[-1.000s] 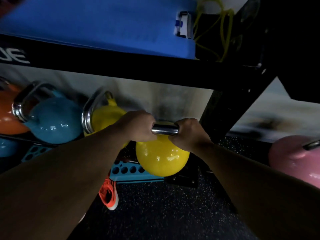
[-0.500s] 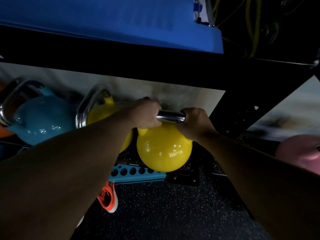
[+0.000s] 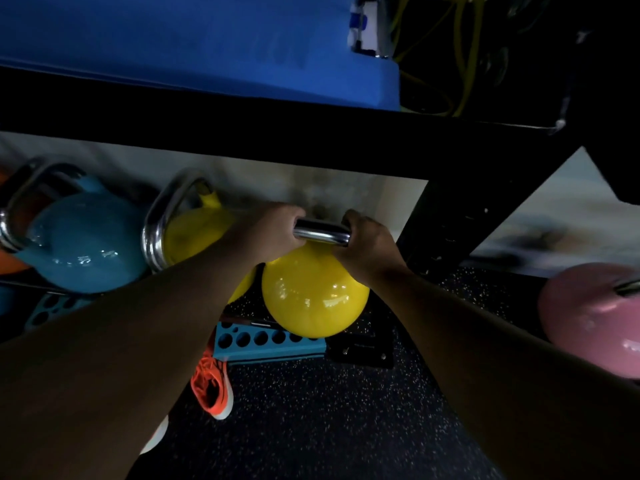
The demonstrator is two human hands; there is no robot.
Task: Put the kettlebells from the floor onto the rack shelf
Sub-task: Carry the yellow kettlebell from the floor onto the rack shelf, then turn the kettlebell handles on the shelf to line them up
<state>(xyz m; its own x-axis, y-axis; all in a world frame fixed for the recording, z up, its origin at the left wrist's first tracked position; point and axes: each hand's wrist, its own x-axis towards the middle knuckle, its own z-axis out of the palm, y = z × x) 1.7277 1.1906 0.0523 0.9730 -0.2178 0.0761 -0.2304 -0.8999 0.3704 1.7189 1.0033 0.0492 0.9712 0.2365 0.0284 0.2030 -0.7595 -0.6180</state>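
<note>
A yellow kettlebell (image 3: pixel 315 292) with a chrome handle hangs in the air in front of the rack's lower shelf. My left hand (image 3: pixel 266 232) grips the left end of its handle and my right hand (image 3: pixel 369 242) grips the right end. On the shelf to the left rest another yellow kettlebell (image 3: pixel 194 233) and a blue kettlebell (image 3: pixel 86 244), both tipped with handles to the left. An orange kettlebell (image 3: pixel 10 265) shows at the far left edge. A pink kettlebell (image 3: pixel 595 317) stands on the floor at the right.
A black rack beam (image 3: pixel 242 133) crosses overhead with a blue mat (image 3: pixel 194 43) on it. The black rack upright (image 3: pixel 446 216) stands just right of my right hand. A blue perforated block (image 3: pixel 266 342) and an orange shoe (image 3: pixel 211 386) lie on the speckled floor below.
Both hands have lifted the yellow kettlebell slightly higher and closer to the shelf, next to the other yellow one. The view has shifted a little to the left.
</note>
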